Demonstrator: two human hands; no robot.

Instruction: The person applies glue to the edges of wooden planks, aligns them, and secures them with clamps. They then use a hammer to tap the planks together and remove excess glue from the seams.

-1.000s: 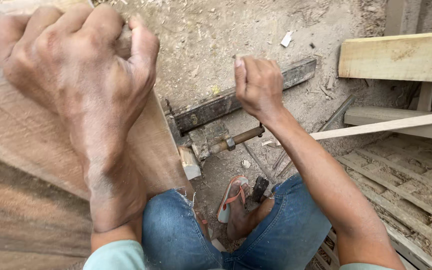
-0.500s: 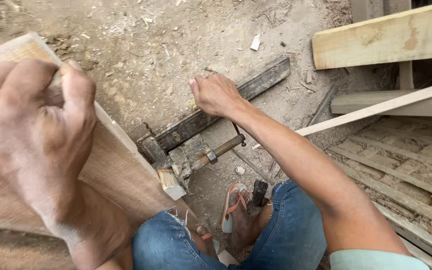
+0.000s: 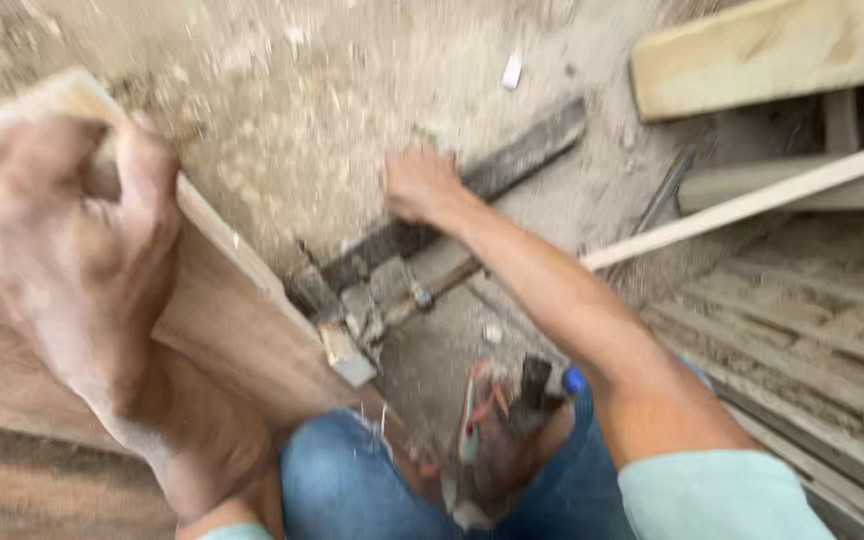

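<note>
Head view, looking down past the person's knees to a dusty, sawdust-strewn ground, the whole picture smeared by motion.

The left hand [image 3: 62,250] fills the left side, close to the camera. Its fingers are curled tight over the top edge of a wide wooden board [image 3: 242,350] that stands on edge and runs diagonally from the upper left down toward the middle; the thumb side wraps the near face, so the hand is clenched on the board.

The right hand [image 3: 420,187] is stretched out well ahead, arm straight, resting on the long dark bar of a clamp [image 3: 492,175] that lies on the ground and slants from the lower left up to the right. The fingers look bent over the bar, but the blur hides how firmly they grip; I cannot tell whether it clasps the bar or only presses on it.

The lower end of the board sits at the clamp's metal head [image 3: 347,305], with a screw handle [image 3: 442,285] poking out to the right just beside it.

Below are blue-jeaned legs [image 3: 352,480] and a foot in a sandal [image 3: 482,420]. To the right lie a thin pale wooden strip [image 3: 752,205], a thick plank [image 3: 762,55] above it, and slatted boards [image 3: 812,330]
</note>
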